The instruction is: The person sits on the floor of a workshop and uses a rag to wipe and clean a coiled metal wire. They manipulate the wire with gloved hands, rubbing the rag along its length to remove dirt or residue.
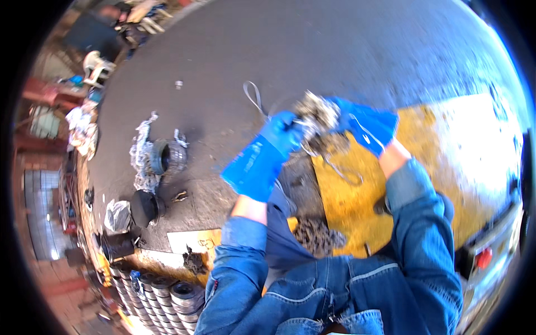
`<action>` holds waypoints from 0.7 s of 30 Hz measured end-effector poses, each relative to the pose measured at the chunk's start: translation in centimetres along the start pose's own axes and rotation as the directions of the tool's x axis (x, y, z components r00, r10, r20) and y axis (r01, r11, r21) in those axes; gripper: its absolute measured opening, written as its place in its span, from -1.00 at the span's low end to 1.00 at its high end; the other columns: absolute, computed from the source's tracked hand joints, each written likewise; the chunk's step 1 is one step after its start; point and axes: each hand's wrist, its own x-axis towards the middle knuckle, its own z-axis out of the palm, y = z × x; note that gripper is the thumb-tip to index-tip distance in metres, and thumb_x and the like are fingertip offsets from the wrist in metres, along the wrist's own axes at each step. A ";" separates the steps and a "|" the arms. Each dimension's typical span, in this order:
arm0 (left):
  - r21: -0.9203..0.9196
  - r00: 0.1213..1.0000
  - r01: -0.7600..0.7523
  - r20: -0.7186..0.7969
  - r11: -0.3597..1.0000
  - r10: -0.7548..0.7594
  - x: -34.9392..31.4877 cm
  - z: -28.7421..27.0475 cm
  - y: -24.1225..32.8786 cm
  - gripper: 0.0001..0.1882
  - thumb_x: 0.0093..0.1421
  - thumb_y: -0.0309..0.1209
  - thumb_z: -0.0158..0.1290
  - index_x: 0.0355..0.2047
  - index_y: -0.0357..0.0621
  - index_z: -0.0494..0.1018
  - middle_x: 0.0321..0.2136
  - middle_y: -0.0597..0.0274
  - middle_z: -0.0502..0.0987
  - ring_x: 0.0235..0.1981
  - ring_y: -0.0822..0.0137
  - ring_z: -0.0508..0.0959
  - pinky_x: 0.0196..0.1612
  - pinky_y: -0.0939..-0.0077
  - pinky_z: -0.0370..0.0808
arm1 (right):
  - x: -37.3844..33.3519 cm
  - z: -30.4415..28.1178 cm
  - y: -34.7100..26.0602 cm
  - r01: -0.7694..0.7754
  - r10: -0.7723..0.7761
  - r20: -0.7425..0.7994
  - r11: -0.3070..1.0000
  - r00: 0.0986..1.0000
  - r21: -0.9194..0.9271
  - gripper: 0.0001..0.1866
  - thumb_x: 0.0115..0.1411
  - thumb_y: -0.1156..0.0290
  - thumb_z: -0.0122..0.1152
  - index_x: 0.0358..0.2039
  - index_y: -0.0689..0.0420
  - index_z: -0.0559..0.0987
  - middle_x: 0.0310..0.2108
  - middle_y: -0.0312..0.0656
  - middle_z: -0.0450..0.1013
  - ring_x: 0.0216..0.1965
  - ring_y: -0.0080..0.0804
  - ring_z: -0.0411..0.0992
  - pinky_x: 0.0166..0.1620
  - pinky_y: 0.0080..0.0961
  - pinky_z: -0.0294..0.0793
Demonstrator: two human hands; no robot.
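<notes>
A tangled, dirty grey-white bundle of cords or rag strands [317, 111] is held up in front of me between both hands. My left hand [280, 133], in a long blue glove, is closed around its left side, fingers curled. On the right side of the bundle my right hand [350, 116], gloved the same way, grips it; its fingertips are partly hidden and blurred. Loose strands hang below, over a yellow sheet [385, 184]. A thin pale strap loop [254, 96] sticks out on the dark surface just beyond my left hand.
To the left lie a dark ring [160, 156] and pale netting [144, 162]. A black round container [145, 209] stands beside a clear plastic bag [118, 216]. Rows of dark cylinders [159, 293] fill the lower left. A dark chain-like heap [315, 235] lies near my legs.
</notes>
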 end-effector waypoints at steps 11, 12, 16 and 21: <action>0.244 0.998 0.013 0.060 0.970 -0.028 -0.3 2.1 4.0 -0.68 0.28 -0.20 0.19 -0.16 -0.21 0.61 -0.44 0.25 0.60 -0.45 0.46 0.53 -0.34 0.49 0.49 | -1.6 4.4 5.2 -0.081 -0.103 -0.437 0.920 0.894 -0.383 -0.48 0.19 0.45 0.36 0.18 0.17 0.50 0.26 -0.05 0.35 0.24 -0.26 0.36 0.31 -0.37 0.34; 0.303 0.997 -0.023 0.073 0.953 0.001 -0.4 1.9 3.8 -0.68 0.28 -0.21 0.19 -0.15 -0.22 0.61 -0.43 0.24 0.60 -0.44 0.46 0.53 -0.33 0.49 0.49 | -1.8 4.9 4.7 -0.032 -0.013 -0.442 0.995 0.897 -0.096 -0.49 0.19 0.44 0.36 0.17 0.17 0.51 0.22 -0.04 0.40 0.22 -0.25 0.39 0.29 -0.38 0.35; 0.337 0.994 -0.005 0.108 0.941 -0.034 -1.2 1.5 3.5 -0.68 0.28 -0.22 0.18 -0.13 -0.22 0.60 -0.42 0.23 0.62 -0.42 0.47 0.54 -0.30 0.50 0.50 | -3.8 6.5 2.6 -0.043 0.017 -0.634 0.999 0.773 -0.025 -0.62 0.27 0.29 0.29 0.05 0.19 0.59 -0.15 -0.09 0.63 -0.11 -0.26 0.59 -0.01 -0.36 0.56; 0.274 0.985 -0.042 0.170 0.961 -0.006 -0.7 2.9 5.0 -0.72 0.27 -0.22 0.20 -0.19 -0.19 0.61 -0.49 0.32 0.57 -0.46 0.50 0.51 -0.37 0.52 0.48 | -2.1 6.2 3.0 0.199 0.475 -0.529 0.583 0.703 0.788 -0.68 0.41 0.26 0.10 0.02 0.18 0.62 -0.21 -0.14 0.62 -0.29 -0.33 0.57 -0.20 -0.40 0.59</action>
